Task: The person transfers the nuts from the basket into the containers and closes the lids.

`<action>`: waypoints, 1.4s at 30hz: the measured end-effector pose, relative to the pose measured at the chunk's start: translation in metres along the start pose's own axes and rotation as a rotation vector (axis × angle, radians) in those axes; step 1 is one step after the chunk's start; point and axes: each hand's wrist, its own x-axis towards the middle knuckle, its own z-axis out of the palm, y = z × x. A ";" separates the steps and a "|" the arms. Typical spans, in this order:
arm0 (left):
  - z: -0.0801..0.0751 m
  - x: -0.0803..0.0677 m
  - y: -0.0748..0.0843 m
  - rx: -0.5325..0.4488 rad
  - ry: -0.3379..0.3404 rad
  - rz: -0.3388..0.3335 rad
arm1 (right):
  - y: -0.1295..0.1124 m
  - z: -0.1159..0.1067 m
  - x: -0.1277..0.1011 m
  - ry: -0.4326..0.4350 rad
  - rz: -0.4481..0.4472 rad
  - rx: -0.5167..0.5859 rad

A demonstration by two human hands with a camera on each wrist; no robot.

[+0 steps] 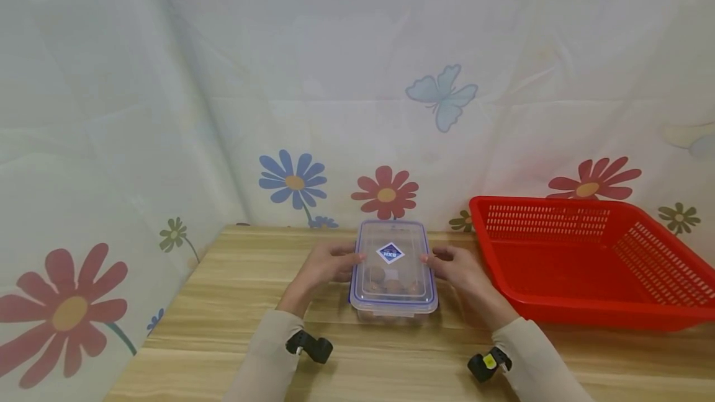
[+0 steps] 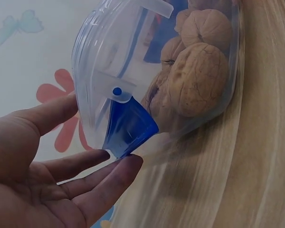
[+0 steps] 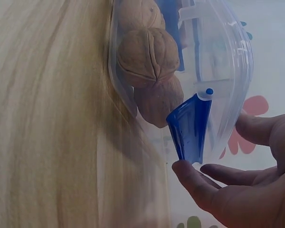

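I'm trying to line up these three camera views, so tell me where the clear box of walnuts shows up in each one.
Head: the clear box sits mid-table between the left hand and right hand, left of the red basket.
Left wrist: the box fills the upper middle, fingertips under its blue clip.
Right wrist: the box is at upper centre, blue clip above the fingertips.
Shared landmark: the walnuts inside.

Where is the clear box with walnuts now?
In the head view the clear box stands mid-table between the left hand and right hand, left of the red basket.
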 end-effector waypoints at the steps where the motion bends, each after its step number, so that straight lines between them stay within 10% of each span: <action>1: 0.000 0.000 0.000 -0.002 -0.004 -0.003 | 0.000 0.000 0.000 -0.006 0.003 0.007; 18: 0.002 -0.001 0.000 0.023 0.077 -0.092 | 0.004 -0.001 0.003 -0.031 0.048 0.052; 42: 0.009 -0.004 0.011 0.112 0.194 0.007 | 0.003 0.000 0.004 -0.017 0.039 0.048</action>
